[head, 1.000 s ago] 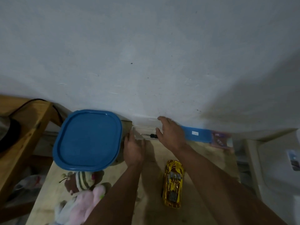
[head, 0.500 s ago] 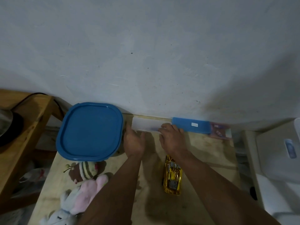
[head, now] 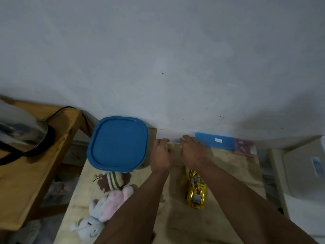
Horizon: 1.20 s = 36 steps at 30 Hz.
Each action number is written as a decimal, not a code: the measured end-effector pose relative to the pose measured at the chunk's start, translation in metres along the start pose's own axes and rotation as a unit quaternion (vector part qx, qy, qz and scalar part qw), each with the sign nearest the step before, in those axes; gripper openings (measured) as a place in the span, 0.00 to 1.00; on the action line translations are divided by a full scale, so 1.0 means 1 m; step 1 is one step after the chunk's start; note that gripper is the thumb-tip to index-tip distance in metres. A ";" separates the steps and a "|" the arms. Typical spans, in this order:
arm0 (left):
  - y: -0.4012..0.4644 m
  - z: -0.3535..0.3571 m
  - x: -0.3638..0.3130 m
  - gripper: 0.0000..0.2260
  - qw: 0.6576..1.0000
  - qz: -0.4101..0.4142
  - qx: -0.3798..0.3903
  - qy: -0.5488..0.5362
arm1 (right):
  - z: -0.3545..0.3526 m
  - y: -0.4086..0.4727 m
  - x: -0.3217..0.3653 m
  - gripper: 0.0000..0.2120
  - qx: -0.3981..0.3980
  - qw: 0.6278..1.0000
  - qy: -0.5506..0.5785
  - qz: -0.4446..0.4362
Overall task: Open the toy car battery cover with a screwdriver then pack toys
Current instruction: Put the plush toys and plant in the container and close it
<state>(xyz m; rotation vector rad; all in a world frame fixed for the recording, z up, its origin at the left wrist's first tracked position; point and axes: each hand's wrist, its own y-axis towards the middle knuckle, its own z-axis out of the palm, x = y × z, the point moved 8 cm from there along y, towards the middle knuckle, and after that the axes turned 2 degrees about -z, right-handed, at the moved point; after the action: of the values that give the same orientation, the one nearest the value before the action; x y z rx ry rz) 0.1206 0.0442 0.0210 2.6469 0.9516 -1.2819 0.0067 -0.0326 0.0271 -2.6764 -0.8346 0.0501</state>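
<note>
A gold toy car [head: 195, 190] lies on the wooden table [head: 228, 173], just under my right forearm. At the table's back edge, against the wall, a translucent plastic case [head: 167, 135] lies with its lid down. The screwdriver does not show through it. My left hand [head: 161, 155] grips the case's near left edge with bent fingers. My right hand [head: 192, 150] rests its fingers flat on the case's right end. Neither hand touches the car.
A box with a blue lid [head: 117, 143] stands left of the case. A brown striped plush [head: 112, 180] and a pink-and-white plush [head: 105, 208] lie in front of it. A blue case [head: 216, 140] lies along the wall at the right. A wooden stand [head: 35, 164] holds a metal pot [head: 21, 131] at the left.
A second ago the case was open with the screwdriver visible inside. The lid has come down over it, and both hands have settled on the case's near edge.
</note>
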 end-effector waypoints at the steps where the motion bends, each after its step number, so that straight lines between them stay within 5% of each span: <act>1: -0.007 -0.015 -0.004 0.13 0.999 0.028 -0.018 0.001 | -0.008 -0.003 0.007 0.25 -0.008 1.000 0.010 -0.005; 7: -0.014 -0.129 0.029 0.08 0.987 0.073 -0.135 0.054 | -0.036 -0.011 0.103 0.21 -0.055 0.986 0.074 -0.135; 13: -0.005 -0.206 0.137 0.20 0.974 -0.112 -0.186 0.058 | 0.006 -0.010 0.194 0.31 0.073 0.968 -0.005 -0.240; 18: -0.002 -0.202 0.198 0.19 0.963 -0.211 -0.156 -0.064 | 0.003 -0.008 0.211 0.29 0.097 0.961 -0.082 -0.247; 28: 0.004 -0.198 0.220 0.18 0.937 -0.259 -0.153 -0.177 | 0.002 -0.001 0.233 0.25 0.144 0.935 -0.176 -0.271; 36: 0.008 -0.191 0.238 0.18 0.899 -0.295 -0.141 -0.292 | -0.013 -0.019 0.248 0.27 0.074 0.924 -0.197 -0.320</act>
<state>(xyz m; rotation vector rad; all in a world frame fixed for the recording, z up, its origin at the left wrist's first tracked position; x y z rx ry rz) 0.3686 0.2147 -0.0279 1.6264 1.7035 -1.7239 0.2031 0.1160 0.0614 -2.1554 -1.7137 0.4803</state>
